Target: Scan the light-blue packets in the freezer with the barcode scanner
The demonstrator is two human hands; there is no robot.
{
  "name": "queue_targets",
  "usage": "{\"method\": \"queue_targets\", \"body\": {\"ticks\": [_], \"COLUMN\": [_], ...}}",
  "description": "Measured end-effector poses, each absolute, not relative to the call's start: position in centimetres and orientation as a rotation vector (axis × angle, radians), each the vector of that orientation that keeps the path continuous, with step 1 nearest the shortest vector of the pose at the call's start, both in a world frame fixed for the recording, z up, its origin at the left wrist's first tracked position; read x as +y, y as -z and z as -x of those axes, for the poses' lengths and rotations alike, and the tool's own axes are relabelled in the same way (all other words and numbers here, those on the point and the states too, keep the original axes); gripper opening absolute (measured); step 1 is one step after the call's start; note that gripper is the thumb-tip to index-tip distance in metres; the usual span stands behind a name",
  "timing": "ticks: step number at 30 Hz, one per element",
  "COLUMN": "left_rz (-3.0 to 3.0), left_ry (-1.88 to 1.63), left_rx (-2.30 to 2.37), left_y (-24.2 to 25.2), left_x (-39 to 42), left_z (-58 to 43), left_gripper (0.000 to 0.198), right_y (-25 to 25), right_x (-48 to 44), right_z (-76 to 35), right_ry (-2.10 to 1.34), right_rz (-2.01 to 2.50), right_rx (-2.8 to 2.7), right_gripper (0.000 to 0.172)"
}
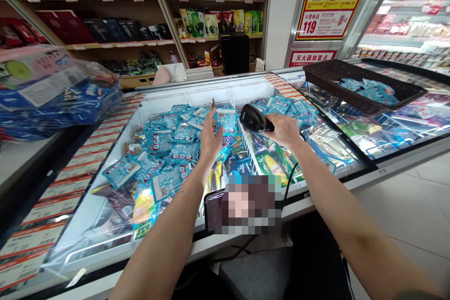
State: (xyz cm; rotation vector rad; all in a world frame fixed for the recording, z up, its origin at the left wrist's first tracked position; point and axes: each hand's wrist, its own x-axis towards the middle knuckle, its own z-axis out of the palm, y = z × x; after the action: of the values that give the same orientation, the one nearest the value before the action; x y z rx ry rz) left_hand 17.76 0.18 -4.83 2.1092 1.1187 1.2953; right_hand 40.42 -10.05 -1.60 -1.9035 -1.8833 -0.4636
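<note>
My left hand point(212, 137) holds a small blue packet point(227, 121) upright over the chest freezer, with its barcode side showing. In my right hand point(284, 127) is a black handheld scanner point(253, 118), its head pointing left toward that packet, a small gap apart. A black cable hangs from near the right hand. Many similar blue packets point(160, 141) lie in a loose heap left of my left hand, and more point(279, 103) lie behind the scanner. Below the hands, yellow and green packages point(274, 165) sit in wire baskets.
A dark phone-like device point(213, 211) stands at the freezer's front edge, partly blurred. A brown basket point(369, 98) with blue packets rests at the right. Plastic-wrapped bundles point(59, 93) sit at the left. Shelves of goods point(116, 44) stand behind the freezer.
</note>
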Motion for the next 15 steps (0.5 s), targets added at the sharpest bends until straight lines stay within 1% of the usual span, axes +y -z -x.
{"method": "queue_targets", "body": {"ticks": [5, 10, 15], "left_rz": [-2.099, -2.049, -2.028], "left_ry": [-1.412, -1.44, -1.449], "left_rx": [1.184, 1.183, 1.164], "left_y": [4.6, 4.75, 4.66], "left_x": [0.04, 0.33, 0.26], "left_z": [-17.49, -17.57, -17.63], "left_gripper": [0.058, 0.045, 0.043], "right_y": [1.69, 1.84, 1.98], "right_x": [-10.14, -10.19, -10.13], "right_z": [-40.13, -39.98, -39.85], "right_ry": [0.452, 0.469, 0.46], "right_rz": [1.82, 1.728, 1.683], "right_rx": [-1.994, -2.023, -2.056], "right_gripper": [0.035, 0.032, 0.032]}}
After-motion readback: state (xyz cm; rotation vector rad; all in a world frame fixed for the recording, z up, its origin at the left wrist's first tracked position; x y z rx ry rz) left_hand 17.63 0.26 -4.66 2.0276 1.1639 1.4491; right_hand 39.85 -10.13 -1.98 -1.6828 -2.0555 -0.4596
